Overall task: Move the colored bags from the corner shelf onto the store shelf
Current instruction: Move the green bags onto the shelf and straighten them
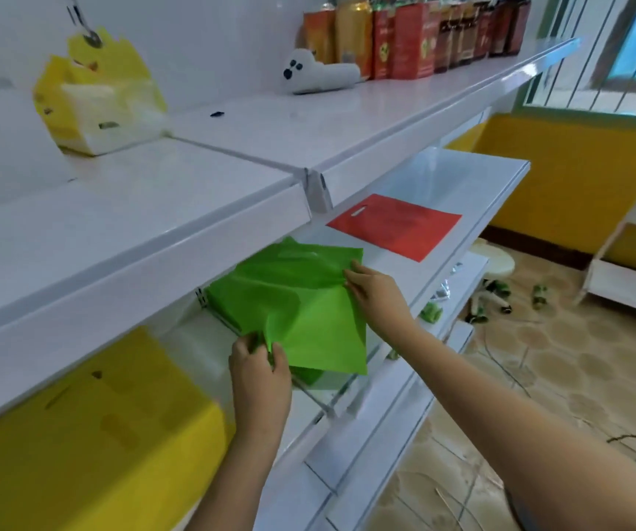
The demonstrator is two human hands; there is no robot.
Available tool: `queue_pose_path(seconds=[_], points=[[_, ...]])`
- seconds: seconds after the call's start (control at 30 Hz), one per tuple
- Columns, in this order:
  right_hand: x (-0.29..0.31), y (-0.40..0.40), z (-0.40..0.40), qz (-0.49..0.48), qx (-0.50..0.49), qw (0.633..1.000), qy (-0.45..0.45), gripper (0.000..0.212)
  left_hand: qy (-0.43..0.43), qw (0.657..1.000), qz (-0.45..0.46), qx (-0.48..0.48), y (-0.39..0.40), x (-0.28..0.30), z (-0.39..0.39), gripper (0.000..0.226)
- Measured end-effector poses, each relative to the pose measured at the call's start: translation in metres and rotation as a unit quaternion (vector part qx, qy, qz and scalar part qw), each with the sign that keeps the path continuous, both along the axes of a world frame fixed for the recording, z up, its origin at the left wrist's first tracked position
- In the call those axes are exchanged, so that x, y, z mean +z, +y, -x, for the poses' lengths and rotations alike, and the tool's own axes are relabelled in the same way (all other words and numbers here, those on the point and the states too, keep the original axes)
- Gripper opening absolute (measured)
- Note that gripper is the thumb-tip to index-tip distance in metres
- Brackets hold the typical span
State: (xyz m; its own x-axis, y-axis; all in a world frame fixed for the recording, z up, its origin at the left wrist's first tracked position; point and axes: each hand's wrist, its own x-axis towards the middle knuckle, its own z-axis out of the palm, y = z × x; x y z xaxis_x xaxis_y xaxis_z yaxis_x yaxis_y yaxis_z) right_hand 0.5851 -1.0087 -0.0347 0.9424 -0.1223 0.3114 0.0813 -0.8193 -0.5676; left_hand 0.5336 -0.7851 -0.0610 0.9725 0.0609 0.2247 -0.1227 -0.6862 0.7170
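Two hands work one green bag [301, 304] on the store shelf [473, 193]: the left hand [259, 373] pinches its near corner and the right hand [374, 293] pinches the far side edge, probably to spread the limp sheet flat before letting go. It lies between the two sets of fingers, partly lifted and creased, its long axis seemingly running from the left hand away toward the shelf's back, while a red bag [395, 226] lies flat beyond the right hand, handle hole rearward.
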Motion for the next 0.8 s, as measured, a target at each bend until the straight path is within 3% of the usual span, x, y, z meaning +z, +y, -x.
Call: queue_pose_path(seconds=[0.17,0.33,0.57,0.8], points=[[-0.013,-0.020,-0.052,0.059,0.059,0.997,0.005,0.029,-0.010,1.000,-0.004,0.009,-0.025,-0.006,-0.014,0.038],[-0.032,-0.051,-0.110,0.011,0.080,0.997,-0.008,0.019,0.012,1.000,-0.009,0.026,-0.052,-0.007,-0.014,0.065],[-0.047,-0.071,-0.172,0.021,0.204,0.977,0.064,0.030,-0.037,0.988,-0.062,0.135,-0.089,-0.030,-0.007,0.004],[-0.053,-0.054,-0.203,0.070,0.274,0.956,0.076,0.040,-0.022,0.961,-0.156,0.226,-0.098,-0.048,-0.003,0.051]])
